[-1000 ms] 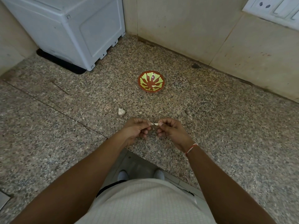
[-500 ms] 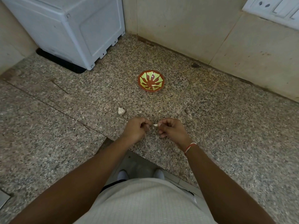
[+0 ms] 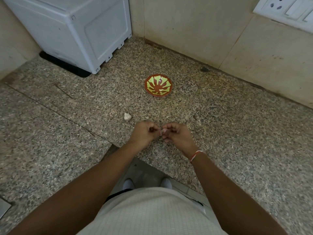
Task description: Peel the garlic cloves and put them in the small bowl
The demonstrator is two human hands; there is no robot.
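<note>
My left hand [image 3: 145, 134] and my right hand [image 3: 177, 135] meet fingertip to fingertip above the granite counter, both pinching one small garlic clove [image 3: 160, 132] that is mostly hidden between the fingers. A small red bowl [image 3: 158, 86] with a yellow-green pattern stands farther back on the counter, with nothing visible inside. Another garlic clove [image 3: 127, 116], white and in its skin, lies on the counter just left of and behind my left hand.
A white appliance [image 3: 81, 31] fills the back left corner of the speckled granite counter [image 3: 237, 133]. Tiled walls close the back, with a switch plate [image 3: 288, 9] at the top right. The counter's front edge has a notch where my feet show below.
My hands have closed together slightly; less of the clove shows between the fingertips than a second ago. The bowl and the loose clove have not moved.
</note>
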